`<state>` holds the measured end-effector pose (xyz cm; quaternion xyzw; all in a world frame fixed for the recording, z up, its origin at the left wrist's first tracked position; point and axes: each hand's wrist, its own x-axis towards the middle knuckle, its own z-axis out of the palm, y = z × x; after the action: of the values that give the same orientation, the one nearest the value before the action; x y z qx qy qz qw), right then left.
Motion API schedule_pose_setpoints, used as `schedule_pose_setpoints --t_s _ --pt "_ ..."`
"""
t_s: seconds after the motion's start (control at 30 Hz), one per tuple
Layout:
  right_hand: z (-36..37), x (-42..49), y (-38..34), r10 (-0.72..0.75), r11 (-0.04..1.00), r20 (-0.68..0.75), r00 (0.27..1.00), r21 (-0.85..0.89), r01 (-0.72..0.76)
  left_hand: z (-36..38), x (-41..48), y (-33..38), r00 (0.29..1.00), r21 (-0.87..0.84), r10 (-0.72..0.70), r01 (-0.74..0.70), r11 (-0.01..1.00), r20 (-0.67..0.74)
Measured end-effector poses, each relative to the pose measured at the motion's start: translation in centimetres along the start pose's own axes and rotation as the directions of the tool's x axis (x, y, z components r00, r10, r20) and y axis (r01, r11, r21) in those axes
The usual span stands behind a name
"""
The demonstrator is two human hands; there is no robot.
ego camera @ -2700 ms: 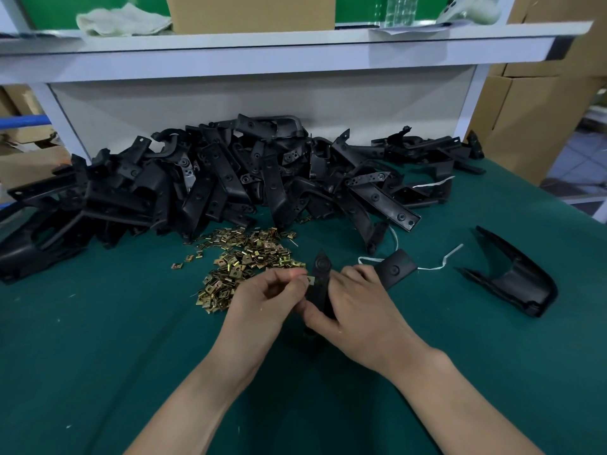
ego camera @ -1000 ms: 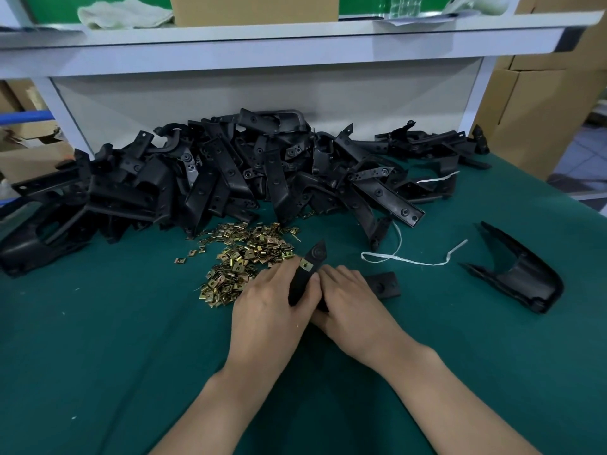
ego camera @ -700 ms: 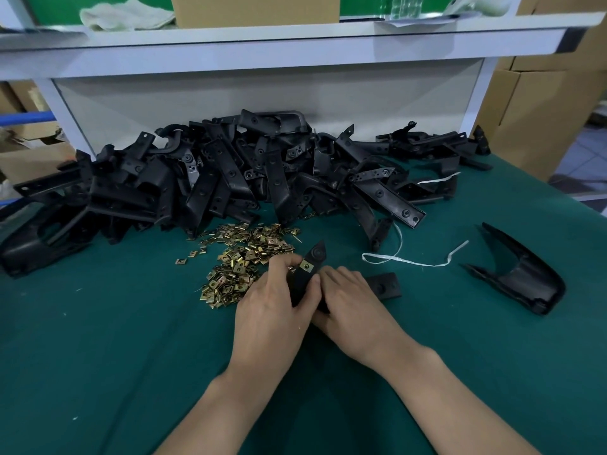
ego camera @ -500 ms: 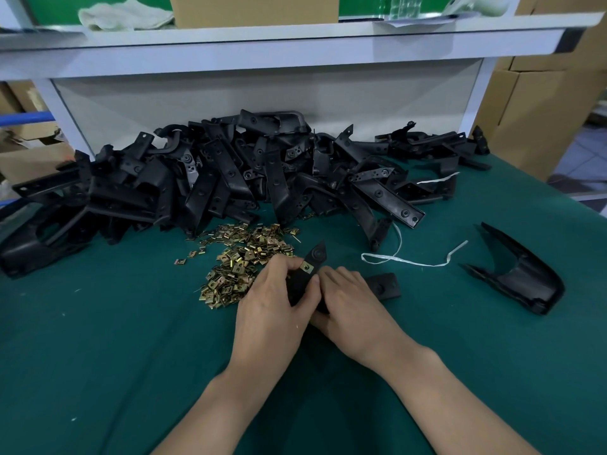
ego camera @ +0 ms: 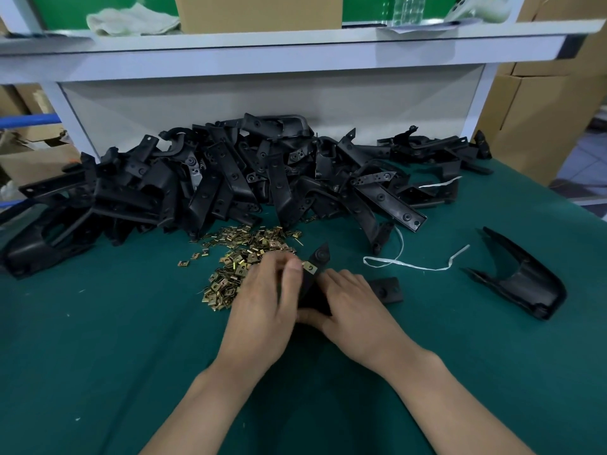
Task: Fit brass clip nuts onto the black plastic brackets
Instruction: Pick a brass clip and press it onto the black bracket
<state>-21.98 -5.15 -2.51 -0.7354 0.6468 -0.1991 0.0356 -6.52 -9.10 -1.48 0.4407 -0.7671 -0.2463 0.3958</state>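
My right hand point(ego camera: 353, 307) grips a black plastic bracket point(ego camera: 320, 257) lying on the green table, with its far tip pointing up and its other end point(ego camera: 387, 289) sticking out to the right. A brass clip nut point(ego camera: 308, 267) sits on the bracket's left edge near the tip. My left hand point(ego camera: 262, 310) lies beside the bracket, thumb next to that clip. Its blurred fingertips are bunched at the near edge of the loose clip nut pile point(ego camera: 236, 257). Whether they pinch a nut is hidden.
A big heap of black brackets point(ego camera: 230, 178) fills the back of the table under a white shelf point(ego camera: 295, 50). One curved black part point(ego camera: 525, 280) lies alone at the right, with a white strap point(ego camera: 410, 262) between it and my hands. Cardboard boxes point(ego camera: 542, 110) stand behind.
The clip nut went onto the bracket's edge and the bracket came down onto the table. My left fingers have since shifted from the bracket toward the clip nut pile. My right hand stays put.
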Motion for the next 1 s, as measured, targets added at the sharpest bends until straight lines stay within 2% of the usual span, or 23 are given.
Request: schedule_pose_setpoints --t_s 0.07,0.13,0.23,0.3,0.4,0.47,0.57,0.67,0.87,1.0 --pt "0.0 0.0 0.1 0.018 0.999 -0.015 1.0 0.031 -0.017 -0.9 0.5 -1.0 0.993 0.174 0.015 0.005 0.985 -0.116" --pt "0.0 -0.1 0.1 0.028 0.999 -0.02 0.999 0.038 -0.028 -1.9 1.2 -2.3 0.984 0.412 -0.043 0.113 0.904 -0.175" --pt "-0.2 -0.3 0.3 0.035 0.999 -0.015 0.999 -0.002 -0.035 -2.9 1.7 -3.6 0.961 0.472 -0.267 0.266 0.841 -0.067" --pt "-0.5 -0.3 0.5 0.051 0.998 -0.011 0.999 -0.043 -0.052 -2.8 1.5 -4.0 0.957 0.514 -0.287 0.226 0.827 0.041" --pt "-0.7 -0.3 0.8 0.087 0.996 -0.026 0.996 -0.032 -0.088 -2.8 1.5 -3.9 0.962 0.444 -0.257 0.19 0.875 0.094" --pt "-0.6 -0.3 0.9 0.091 0.995 -0.037 0.995 -0.031 -0.093 -2.8 1.6 -3.8 0.979 0.41 -0.178 0.123 0.904 0.1" --pt "-0.4 -0.2 1.0 0.097 0.994 -0.031 0.995 -0.042 -0.098 -2.5 1.6 -3.7 0.991 0.43 -0.068 0.012 0.903 0.115" --pt "-0.2 -0.3 1.1 0.089 0.996 -0.07 0.994 -0.02 -0.091 -2.3 1.4 -3.4 0.997 0.429 0.003 -0.036 0.903 0.077" --pt "-0.1 -0.3 1.2 0.081 0.997 -0.088 0.993 -0.004 -0.082 -2.4 1.6 -3.3 0.992 0.284 0.022 0.014 0.959 -0.122" --pt "-0.1 -0.2 1.3 0.083 0.997 -0.087 0.993 0.002 -0.083 -2.3 1.7 -3.3 0.988 0.203 -0.024 0.055 0.978 -0.153"
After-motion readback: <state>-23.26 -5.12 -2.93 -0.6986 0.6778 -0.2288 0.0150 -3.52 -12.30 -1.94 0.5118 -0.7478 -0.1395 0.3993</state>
